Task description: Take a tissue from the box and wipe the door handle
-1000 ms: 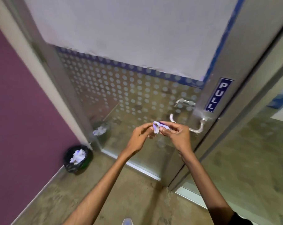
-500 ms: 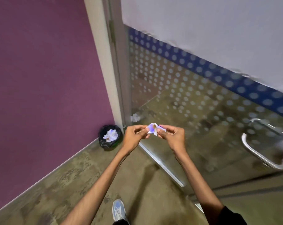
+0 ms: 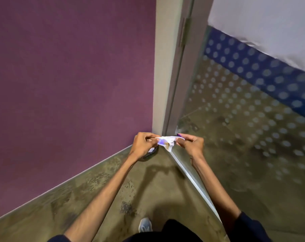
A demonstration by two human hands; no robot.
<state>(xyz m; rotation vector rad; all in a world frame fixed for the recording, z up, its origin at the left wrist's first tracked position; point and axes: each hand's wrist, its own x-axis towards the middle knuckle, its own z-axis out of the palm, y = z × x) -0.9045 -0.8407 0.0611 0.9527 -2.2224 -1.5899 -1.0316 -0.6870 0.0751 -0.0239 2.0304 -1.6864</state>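
A small crumpled white tissue (image 3: 167,142) with a brownish stain is stretched between both my hands, in front of the corner where the wall meets the door frame. My left hand (image 3: 143,144) pinches its left end and my right hand (image 3: 192,143) pinches its right end. The door handle and the tissue box are out of view. A black waste bin (image 3: 149,154) sits on the floor in the corner, almost entirely hidden behind my left hand.
A purple wall (image 3: 69,84) fills the left. The beige door frame (image 3: 167,67) rises at centre, and the glass door (image 3: 253,119) with its dotted film and blue band spreads to the right. My grey shoe (image 3: 145,225) stands on the mottled floor below.
The view has swung left, so the door handle has left the frame and the bin now lies behind my left hand. My hands have pulled the tissue a little wider.
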